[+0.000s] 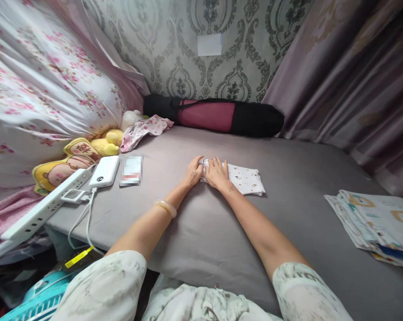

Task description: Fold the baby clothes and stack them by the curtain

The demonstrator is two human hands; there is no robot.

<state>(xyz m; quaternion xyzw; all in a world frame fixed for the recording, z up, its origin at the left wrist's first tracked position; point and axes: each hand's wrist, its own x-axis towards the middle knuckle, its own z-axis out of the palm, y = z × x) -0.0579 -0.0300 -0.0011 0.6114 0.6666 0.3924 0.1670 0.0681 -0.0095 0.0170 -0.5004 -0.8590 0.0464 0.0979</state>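
Note:
A folded white printed cloth (pixel 246 179) lies flat on the grey sheet in front of me, with small brown and dark motifs. My right hand (pixel 217 173) rests palm down on its left part, fingers stretched and spread. At the cloth's left edge, my left hand (pixel 194 172) is closed, its fingers curled on the fabric there. The two hands are side by side and nearly touch. They hide the left end of the cloth, so I cannot tell how it is folded there.
A stack of folded printed cloths (pixel 378 223) lies at the right. On the left are a power strip (pixel 47 205), a white power bank (pixel 104 171) with cables, a small packet (pixel 131 171), plush toys (pixel 109 141) and a pink-patterned cloth (pixel 144 131). A long black-and-red bag (pixel 206 116) lies along the wall.

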